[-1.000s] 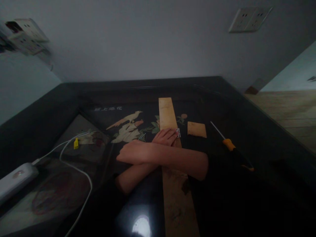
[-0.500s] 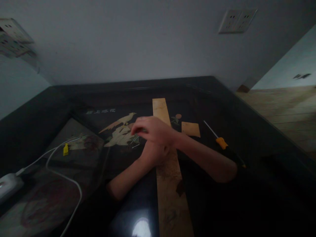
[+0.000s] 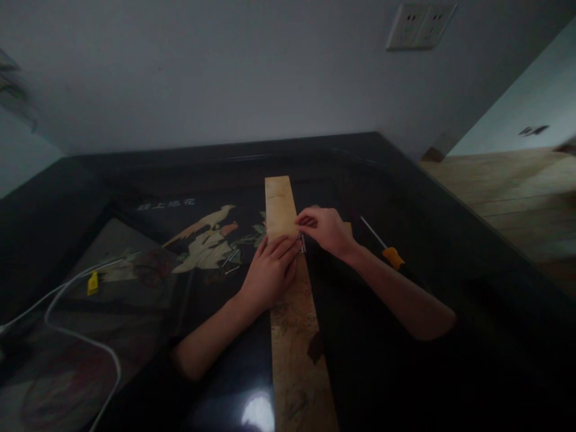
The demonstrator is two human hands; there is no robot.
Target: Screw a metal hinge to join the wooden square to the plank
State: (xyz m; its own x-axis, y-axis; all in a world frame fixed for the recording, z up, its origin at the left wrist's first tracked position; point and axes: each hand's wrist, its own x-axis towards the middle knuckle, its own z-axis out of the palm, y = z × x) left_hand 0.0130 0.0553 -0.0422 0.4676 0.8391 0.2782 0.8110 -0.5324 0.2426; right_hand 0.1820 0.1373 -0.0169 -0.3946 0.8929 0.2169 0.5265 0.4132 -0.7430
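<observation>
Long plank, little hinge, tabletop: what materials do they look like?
Plank: pale wood, unfinished by its matte grain and dark blotches. Hinge beside the left hand and right hand: probably bright metal, too small to confirm. Tabletop: glossy black, lacquer or glass; it mirrors a light.

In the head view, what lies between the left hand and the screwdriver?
The right hand, pinching at a small metal hinge on the plank edge, sits between the left hand and the screwdriver.

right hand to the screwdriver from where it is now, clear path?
Probably yes. The right hand sits at the plank's right edge, and the screwdriver lies just beyond it on bare dark table; nothing visible lies between them. The left hand rests flat on the plank, clear of that path.
</observation>
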